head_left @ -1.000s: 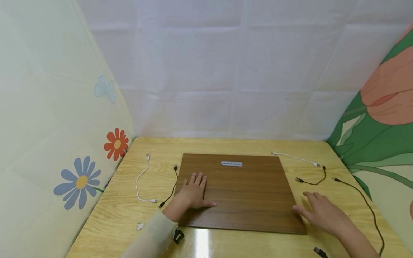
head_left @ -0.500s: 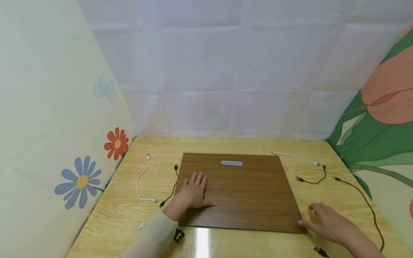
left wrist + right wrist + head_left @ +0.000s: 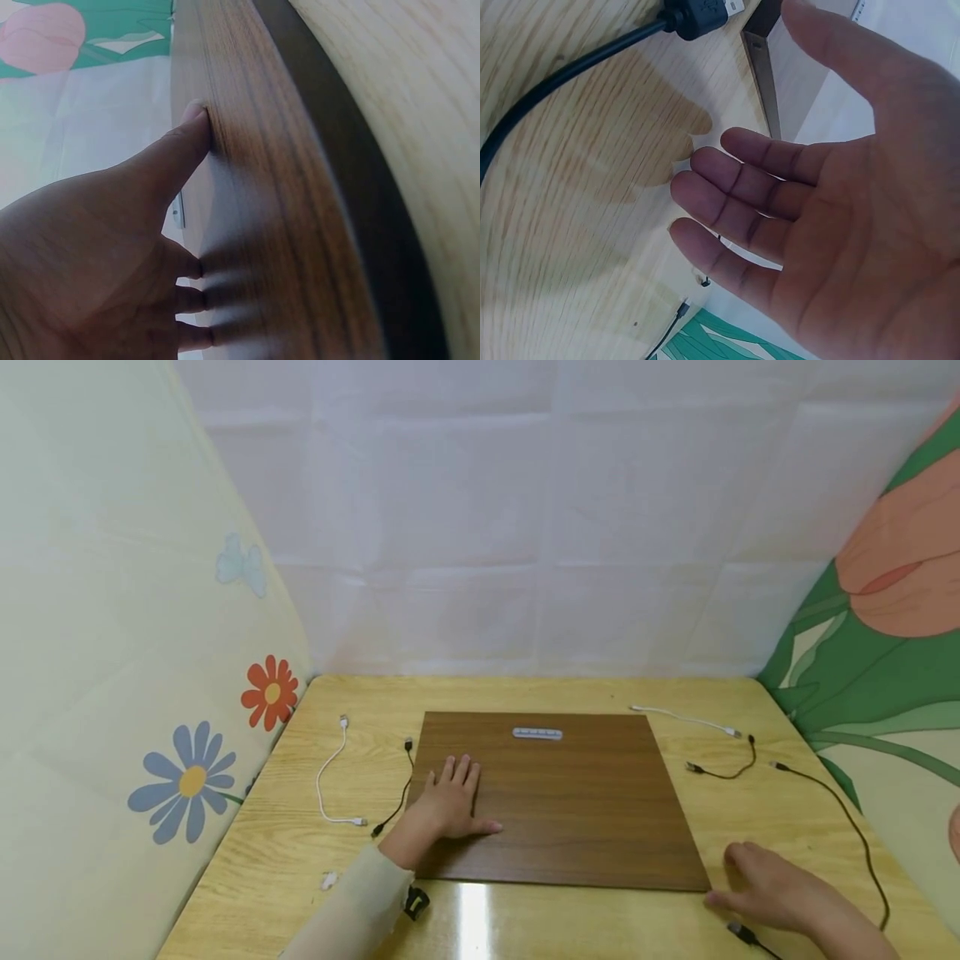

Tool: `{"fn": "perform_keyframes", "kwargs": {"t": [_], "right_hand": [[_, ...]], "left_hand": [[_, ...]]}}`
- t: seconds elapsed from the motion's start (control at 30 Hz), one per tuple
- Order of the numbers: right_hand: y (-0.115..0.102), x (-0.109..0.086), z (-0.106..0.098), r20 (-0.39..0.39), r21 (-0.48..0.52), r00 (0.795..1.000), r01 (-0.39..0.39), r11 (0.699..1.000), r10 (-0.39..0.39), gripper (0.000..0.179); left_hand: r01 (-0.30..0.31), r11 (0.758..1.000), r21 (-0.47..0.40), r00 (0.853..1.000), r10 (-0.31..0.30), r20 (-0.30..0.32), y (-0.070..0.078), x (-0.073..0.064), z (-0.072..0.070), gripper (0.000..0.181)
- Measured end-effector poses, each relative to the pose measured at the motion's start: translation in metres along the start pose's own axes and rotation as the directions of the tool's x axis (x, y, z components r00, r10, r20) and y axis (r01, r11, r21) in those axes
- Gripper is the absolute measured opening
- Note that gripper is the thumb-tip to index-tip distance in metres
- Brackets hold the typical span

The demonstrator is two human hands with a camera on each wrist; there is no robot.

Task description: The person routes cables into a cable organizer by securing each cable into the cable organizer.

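Note:
A dark brown wooden board (image 3: 577, 810) lies flat on the table. My left hand (image 3: 450, 806) rests on its left part with fingers spread; in the left wrist view the thumb and fingertips meet the board's surface. My right hand (image 3: 776, 887) hovers beside the board's front right corner, fingers relaxed and holding nothing. Close below the right hand lies a black USB cable (image 3: 742, 932), whose plug (image 3: 701, 16) shows in the right wrist view. Near the board's far edge sits a small pale slotted strip, like a cable clip holder (image 3: 537, 734).
Left of the board lie a white cable (image 3: 321, 785) and a short black cable (image 3: 397, 806). To the right are another white cable (image 3: 686, 719), a short black cable (image 3: 731, 775) and a long dark cable (image 3: 847, 822). A white scrap (image 3: 329, 880) lies at front left.
My right hand has moved toward me and slightly right, along the board's right edge to its front corner. The left hand stays in place on the board.

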State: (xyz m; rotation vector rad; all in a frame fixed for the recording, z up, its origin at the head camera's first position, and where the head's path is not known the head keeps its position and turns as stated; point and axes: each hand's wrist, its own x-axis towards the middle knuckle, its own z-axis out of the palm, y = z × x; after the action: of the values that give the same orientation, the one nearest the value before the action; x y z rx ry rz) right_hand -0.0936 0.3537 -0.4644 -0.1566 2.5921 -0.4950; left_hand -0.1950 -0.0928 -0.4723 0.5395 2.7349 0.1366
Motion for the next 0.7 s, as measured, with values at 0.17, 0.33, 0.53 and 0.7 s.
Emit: {"fn": "perform_keyframes", "kwargs": {"t": [0.17,0.33,0.53,0.7], "right_hand": [[0.000,-0.001,0.000,0.018,-0.007,1.000,-0.023,1.000,0.023,0.054],[0.001,-0.002,0.003,0.031,-0.010,0.998,-0.046,0.999,0.046,0.055],[0.002,-0.005,0.008,0.072,0.021,0.994,-0.089,0.996,0.087,0.056],[0.000,-0.010,0.012,0.097,0.042,0.987,-0.131,0.990,0.127,0.051]], "left_hand": [[-0.001,1.000,-0.004,1.000,0.001,-0.004,-0.001,0.002,0.000,0.112],[0.000,1.000,-0.005,1.000,0.000,-0.006,-0.002,0.003,0.002,0.113],[0.000,1.000,-0.017,1.000,-0.001,-0.011,-0.002,0.001,0.004,0.112],[0.000,1.000,-0.011,1.000,0.000,-0.005,0.000,0.000,0.003,0.111]]}}
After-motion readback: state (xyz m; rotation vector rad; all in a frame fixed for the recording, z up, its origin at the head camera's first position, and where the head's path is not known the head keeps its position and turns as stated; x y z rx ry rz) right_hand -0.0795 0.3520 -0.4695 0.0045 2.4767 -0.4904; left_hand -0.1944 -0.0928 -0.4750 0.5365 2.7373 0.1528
